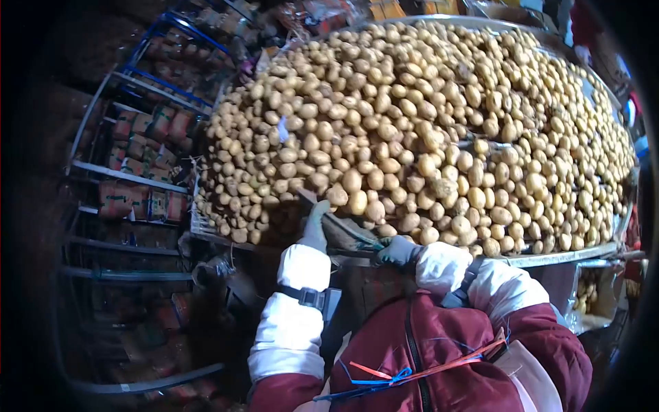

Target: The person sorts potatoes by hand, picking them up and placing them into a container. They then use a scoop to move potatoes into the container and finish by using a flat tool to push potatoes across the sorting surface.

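Both hands wear greyish-green gloves and work at the near edge of a big heap of potatoes (391,147). Between them lies a dark, shallow, scoop-like pan (347,233), its far side against the potatoes. My left hand (316,225) is closed on the pan's left edge, thumb side up; its fingertips are partly hidden. At the pan's right end, my right hand (399,250) is wrapped round a greenish part that looks like its handle. The inside of the pan is dark, and I cannot make out what it holds.
The potatoes lie on a wide table with a metal rim (559,258). Metal racks (130,175) with packed bags (147,130) stand on the left. An open bag of potatoes (592,295) is at the right. A small pale scrap (283,129) lies on the heap.
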{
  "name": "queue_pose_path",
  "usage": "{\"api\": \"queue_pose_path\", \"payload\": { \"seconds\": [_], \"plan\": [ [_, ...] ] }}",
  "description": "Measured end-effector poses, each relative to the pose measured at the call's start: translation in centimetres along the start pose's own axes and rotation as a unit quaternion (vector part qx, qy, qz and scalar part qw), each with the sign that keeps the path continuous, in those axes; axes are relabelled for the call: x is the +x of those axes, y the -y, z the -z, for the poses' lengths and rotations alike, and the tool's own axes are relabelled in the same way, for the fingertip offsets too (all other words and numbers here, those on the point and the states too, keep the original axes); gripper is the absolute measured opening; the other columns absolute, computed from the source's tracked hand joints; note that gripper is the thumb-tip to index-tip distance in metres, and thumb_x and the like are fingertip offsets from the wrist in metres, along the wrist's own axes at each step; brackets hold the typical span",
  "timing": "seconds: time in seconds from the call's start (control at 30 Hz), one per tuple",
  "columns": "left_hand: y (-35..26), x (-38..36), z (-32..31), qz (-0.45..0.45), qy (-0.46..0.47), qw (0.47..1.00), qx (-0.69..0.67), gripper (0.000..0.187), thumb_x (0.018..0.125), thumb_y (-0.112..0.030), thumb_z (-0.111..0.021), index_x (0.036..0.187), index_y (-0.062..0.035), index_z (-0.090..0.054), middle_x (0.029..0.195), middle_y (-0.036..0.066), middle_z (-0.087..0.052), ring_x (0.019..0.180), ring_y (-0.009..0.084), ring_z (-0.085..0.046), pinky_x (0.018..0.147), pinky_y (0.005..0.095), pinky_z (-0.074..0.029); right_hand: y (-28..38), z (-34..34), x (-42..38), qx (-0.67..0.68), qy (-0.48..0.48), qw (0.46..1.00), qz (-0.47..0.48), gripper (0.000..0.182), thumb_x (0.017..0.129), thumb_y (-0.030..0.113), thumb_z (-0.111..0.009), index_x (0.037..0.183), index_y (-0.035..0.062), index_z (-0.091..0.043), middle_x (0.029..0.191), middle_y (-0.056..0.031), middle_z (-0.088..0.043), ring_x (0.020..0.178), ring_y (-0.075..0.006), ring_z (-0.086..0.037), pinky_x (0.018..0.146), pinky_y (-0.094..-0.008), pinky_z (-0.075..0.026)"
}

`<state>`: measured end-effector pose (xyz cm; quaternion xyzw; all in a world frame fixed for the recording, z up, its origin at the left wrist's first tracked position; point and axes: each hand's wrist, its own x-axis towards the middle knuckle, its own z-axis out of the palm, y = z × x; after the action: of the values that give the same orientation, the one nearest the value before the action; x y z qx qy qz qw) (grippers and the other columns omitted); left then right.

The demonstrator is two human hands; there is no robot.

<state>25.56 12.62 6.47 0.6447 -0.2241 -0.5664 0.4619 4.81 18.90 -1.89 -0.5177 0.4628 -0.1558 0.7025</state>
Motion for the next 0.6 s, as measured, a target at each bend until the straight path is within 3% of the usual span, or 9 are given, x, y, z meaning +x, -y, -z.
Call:
{"api": "queue_pose_path", "payload": {
  "seconds": [0.03, 0.07, 0.13, 0.17, 0.43, 0.6],
  "plan": [
    [0.7, 0.3, -1.8, -0.012, -0.007, 1.000, 0.020, 0.063, 0.081, -0.040, -0.077, 0.130, -0.0040, -0.059, 0.123, 0.012, -0.063, 0.107, 0.0286, -0.062, 0.095, 0.0454, -0.053, -1.6, 0.4, -0.6, 0.028, -0.030, 0.998, -0.048, 0.028, 0.074, 0.025, -0.077, 0.098, 0.0105, -0.075, 0.077, -0.0004, -0.068, 0.069, -0.0139, -0.061, 0.065, -0.0307, -0.051],
    [2.2, 2.8, -2.5, -0.037, 0.012, 0.999, 0.030, 0.060, 0.079, -0.038, -0.077, 0.124, -0.0010, -0.061, 0.108, 0.011, -0.065, 0.097, 0.0249, -0.064, 0.087, 0.0408, -0.054, -2.9, 0.7, -0.8, 0.147, -0.062, 0.986, -0.042, 0.021, 0.072, 0.017, -0.077, 0.091, 0.0088, -0.073, 0.076, 0.0021, -0.065, 0.068, -0.0106, -0.058, 0.065, -0.0271, -0.048],
    [4.2, 4.0, -4.7, -0.022, 0.021, 0.999, 0.019, 0.061, 0.079, -0.038, -0.078, 0.124, -0.0008, -0.061, 0.107, 0.011, -0.065, 0.096, 0.0248, -0.064, 0.086, 0.0404, -0.055, -3.6, 3.6, -3.0, 0.200, -0.063, 0.978, -0.008, 0.016, 0.074, 0.015, -0.075, 0.087, 0.0085, -0.070, 0.071, 0.0035, -0.062, 0.066, -0.0084, -0.056, 0.062, -0.0261, -0.046],
    [4.4, 4.1, -6.1, -0.019, 0.028, 0.999, 0.018, 0.061, 0.079, -0.038, -0.078, 0.124, -0.0007, -0.061, 0.107, 0.011, -0.065, 0.096, 0.0247, -0.064, 0.085, 0.0402, -0.055, -2.0, 4.8, -4.4, 0.174, -0.091, 0.980, -0.028, 0.023, 0.073, 0.011, -0.072, 0.096, 0.0049, -0.074, 0.076, 0.0001, -0.067, 0.069, -0.0087, -0.059, 0.062, -0.0259, -0.049],
    [6.1, 6.2, -21.7, -0.032, 0.114, 0.992, 0.034, 0.061, 0.078, -0.037, -0.078, 0.124, 0.0000, -0.060, 0.105, 0.011, -0.065, 0.092, 0.0242, -0.065, 0.081, 0.0386, -0.055, -7.2, 15.9, -8.3, 0.261, -0.225, 0.938, -0.034, 0.011, 0.080, 0.012, -0.067, 0.089, 0.0064, -0.068, 0.068, 0.0026, -0.059, 0.056, -0.0081, -0.054, 0.050, -0.0238, -0.043],
    [7.1, 7.3, -36.9, -0.051, 0.202, 0.977, 0.054, 0.062, 0.077, -0.036, -0.079, 0.123, 0.0005, -0.060, 0.104, 0.011, -0.065, 0.090, 0.0239, -0.065, 0.079, 0.0376, -0.056, -2.3, 25.8, -14.7, 0.228, -0.294, 0.924, -0.088, 0.012, 0.077, 0.015, -0.065, 0.084, 0.0051, -0.067, 0.066, -0.0009, -0.059, 0.055, -0.0105, -0.053, 0.049, -0.0268, -0.042]
  ]
}}
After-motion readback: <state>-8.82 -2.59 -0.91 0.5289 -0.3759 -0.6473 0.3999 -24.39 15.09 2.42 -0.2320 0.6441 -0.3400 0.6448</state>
